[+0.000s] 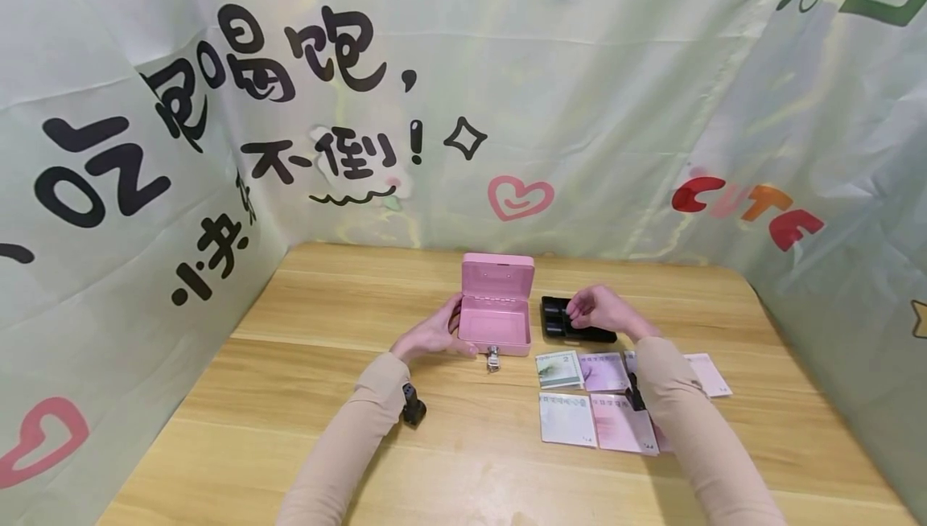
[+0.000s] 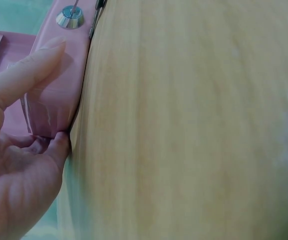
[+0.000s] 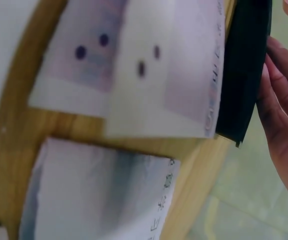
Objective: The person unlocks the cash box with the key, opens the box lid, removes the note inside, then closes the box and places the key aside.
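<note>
A pink cash box (image 1: pixel 496 325) stands on the table with its lid raised and its inside showing bare. At its left front corner my left hand (image 1: pixel 434 331) grips it, thumb along the front wall (image 2: pixel 61 100) and fingers bent round the side. Keys hang at the lock (image 2: pixel 70 17) on the front. To the right lies a black compartment tray (image 1: pixel 554 321). My right hand (image 1: pixel 599 309) is over this tray with bent fingers reaching into it; the right wrist view shows the fingers at the tray's edge (image 3: pixel 243 75). Whether they pinch anything is hidden.
Two rows of banknotes lie in front of the tray, among them a green note (image 1: pixel 559 370), a purple note (image 1: pixel 603 371), a pale note (image 1: pixel 567 420) and a pink note (image 1: pixel 621 425). My right forearm covers some notes. Printed cloth (image 1: pixel 405 220) surrounds the wooden table (image 1: pixel 478 462).
</note>
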Motion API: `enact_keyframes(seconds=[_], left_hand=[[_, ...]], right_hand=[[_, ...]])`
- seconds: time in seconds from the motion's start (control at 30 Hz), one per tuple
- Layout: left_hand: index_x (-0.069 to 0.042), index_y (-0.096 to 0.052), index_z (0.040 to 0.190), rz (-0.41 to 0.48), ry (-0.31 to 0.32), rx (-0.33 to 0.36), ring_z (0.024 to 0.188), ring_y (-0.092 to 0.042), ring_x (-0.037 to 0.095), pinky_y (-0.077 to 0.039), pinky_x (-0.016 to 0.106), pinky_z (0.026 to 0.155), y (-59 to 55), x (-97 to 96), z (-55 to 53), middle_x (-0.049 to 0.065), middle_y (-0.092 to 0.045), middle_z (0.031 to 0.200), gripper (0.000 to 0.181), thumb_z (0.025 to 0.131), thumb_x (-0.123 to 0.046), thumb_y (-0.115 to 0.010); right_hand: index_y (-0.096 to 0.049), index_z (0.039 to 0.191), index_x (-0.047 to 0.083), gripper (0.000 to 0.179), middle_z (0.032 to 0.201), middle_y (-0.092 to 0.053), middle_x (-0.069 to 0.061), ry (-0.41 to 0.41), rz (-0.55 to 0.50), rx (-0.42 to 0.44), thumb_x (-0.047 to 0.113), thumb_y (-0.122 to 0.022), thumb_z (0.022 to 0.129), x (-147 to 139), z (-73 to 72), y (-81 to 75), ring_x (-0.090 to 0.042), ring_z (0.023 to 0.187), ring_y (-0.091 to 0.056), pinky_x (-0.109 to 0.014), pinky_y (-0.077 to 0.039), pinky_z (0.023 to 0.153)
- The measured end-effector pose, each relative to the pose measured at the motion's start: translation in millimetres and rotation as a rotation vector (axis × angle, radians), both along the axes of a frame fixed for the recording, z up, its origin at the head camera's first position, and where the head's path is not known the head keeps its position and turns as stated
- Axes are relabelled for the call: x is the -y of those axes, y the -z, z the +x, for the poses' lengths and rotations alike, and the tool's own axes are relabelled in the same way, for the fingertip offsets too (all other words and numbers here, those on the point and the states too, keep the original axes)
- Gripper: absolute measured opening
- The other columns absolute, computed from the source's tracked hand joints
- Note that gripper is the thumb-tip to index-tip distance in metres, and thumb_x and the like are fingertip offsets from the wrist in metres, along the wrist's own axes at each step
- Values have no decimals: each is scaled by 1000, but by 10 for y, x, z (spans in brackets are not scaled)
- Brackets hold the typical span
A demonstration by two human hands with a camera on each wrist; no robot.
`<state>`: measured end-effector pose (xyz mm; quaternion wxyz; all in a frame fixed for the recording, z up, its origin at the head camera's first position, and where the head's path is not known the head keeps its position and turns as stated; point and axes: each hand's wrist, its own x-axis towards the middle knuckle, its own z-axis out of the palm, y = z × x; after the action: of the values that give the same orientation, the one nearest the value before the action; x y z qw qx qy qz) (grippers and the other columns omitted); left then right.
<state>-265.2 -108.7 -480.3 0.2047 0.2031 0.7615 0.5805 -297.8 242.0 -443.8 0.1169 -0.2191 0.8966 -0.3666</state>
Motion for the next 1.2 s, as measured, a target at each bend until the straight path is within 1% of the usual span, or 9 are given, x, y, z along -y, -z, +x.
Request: enact_keyframes(seconds=[0.37,0.6,0.7,0.8,0.83,0.93,1.0,1.07,1.2], left_hand=[[-9,1,162,-16,-10,4,158,-13,34,-14,46,132,15,8,-13,19,-10,170,122,73,4,-82],[-8,1,162,-19,-12,5,158,-14,34,-14,44,132,-5,5,3,19,-11,170,122,73,5,-82],[-8,1,162,-18,-10,8,158,-14,33,-14,44,132,-12,2,8,19,-11,170,122,73,5,-82],[-8,2,162,-4,-2,8,158,-14,34,-15,44,132,-4,-2,5,19,-10,170,121,74,6,-81],[-8,2,162,-1,-2,9,158,-14,34,-15,44,132,-1,-2,5,19,-9,170,121,75,6,-81],[-6,3,161,8,3,5,157,-13,36,-15,46,131,5,-3,2,21,-8,170,120,75,6,-80],[-7,3,162,-3,-1,6,158,-14,35,-15,45,131,8,-3,-2,20,-9,170,122,74,6,-81],[-7,2,162,-4,-1,6,157,-14,35,-15,46,131,11,-2,-6,20,-9,170,122,74,6,-81],[-6,2,162,-2,-1,7,157,-13,36,-14,47,131,15,-2,-13,21,-9,169,121,74,6,-81]], right_hand=[[-68,89,-10,12,82,-71,-21,-22,45,-28,-13,-71,78,56,10,21,-15,76,-64,-17,-56,66],[-70,87,-11,7,79,-72,-19,-1,53,-68,-11,-71,80,69,41,11,-11,73,-63,-15,-53,63],[-72,86,-9,6,79,-73,-17,14,40,-84,-10,-71,81,48,42,12,-9,72,-62,-16,-53,63],[-73,84,-4,4,77,-73,-11,-8,-2,-109,-5,-71,81,6,43,9,-6,69,-61,-17,-53,62],[-74,84,-3,3,75,-73,-9,-33,-32,-130,-4,-72,81,-8,47,11,-5,67,-61,-17,-52,60],[-74,83,-1,3,75,-74,-6,-55,-55,-153,0,-73,81,-33,61,-4,-5,67,-62,-19,-54,60],[-74,85,-2,4,78,-75,-8,-31,-44,-152,0,-74,81,-33,70,-18,-8,70,-65,-22,-56,63],[-75,87,-3,6,82,-76,-13,15,-10,-138,-1,-73,82,-16,84,-43,-12,74,-68,-23,-58,68],[-74,89,-5,6,86,-76,-18,42,17,-150,-3,-73,83,21,124,-95,-13,75,-70,-19,-57,69]])
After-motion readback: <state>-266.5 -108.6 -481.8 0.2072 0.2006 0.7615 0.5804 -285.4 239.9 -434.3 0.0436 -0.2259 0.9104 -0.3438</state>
